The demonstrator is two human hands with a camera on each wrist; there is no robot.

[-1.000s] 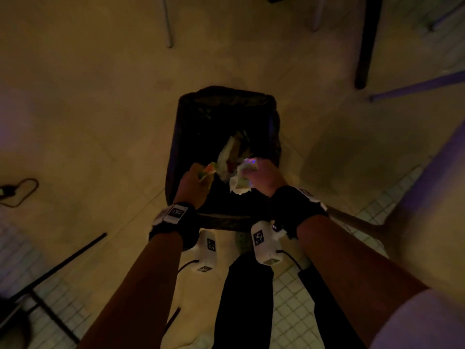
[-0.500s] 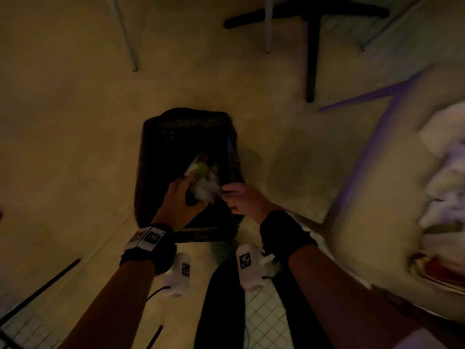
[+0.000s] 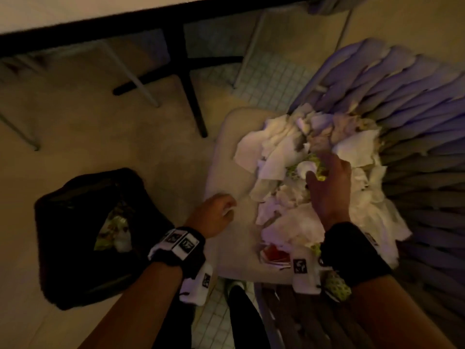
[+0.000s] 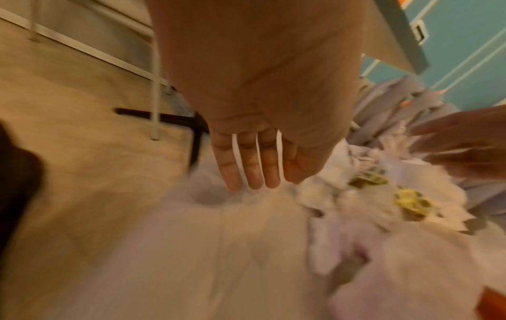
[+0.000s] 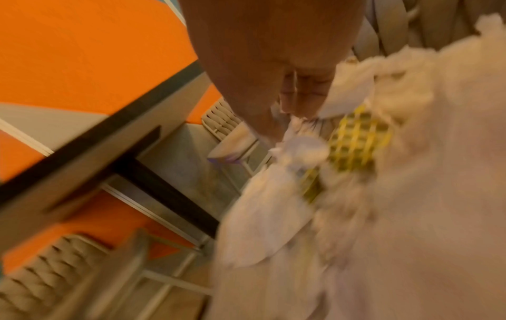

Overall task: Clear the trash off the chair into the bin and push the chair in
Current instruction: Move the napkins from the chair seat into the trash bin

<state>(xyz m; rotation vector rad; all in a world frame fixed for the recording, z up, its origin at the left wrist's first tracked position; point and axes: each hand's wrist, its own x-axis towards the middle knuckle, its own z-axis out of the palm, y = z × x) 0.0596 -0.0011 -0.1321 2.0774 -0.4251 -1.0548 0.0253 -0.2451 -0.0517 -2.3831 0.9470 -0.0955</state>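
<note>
The right hand (image 3: 329, 187) is closing its fingers on crumpled white paper with a yellow-green checked wrapper (image 3: 318, 167) in the trash pile (image 3: 289, 157), which is lying on the chair (image 3: 226, 172) seat cushion. The left hand (image 3: 214, 215) is hovering over the cushion's near left part, fingers straight and relaxed, holding nothing. No readable writing is showing; the wrist bands are bearing only black-and-white square markers. The black bin (image 3: 75, 197) is standing on the floor left of the chair, holding white and greenish scraps. A dark-edged table (image 3: 88, 18) is sitting beyond the chair.
</note>
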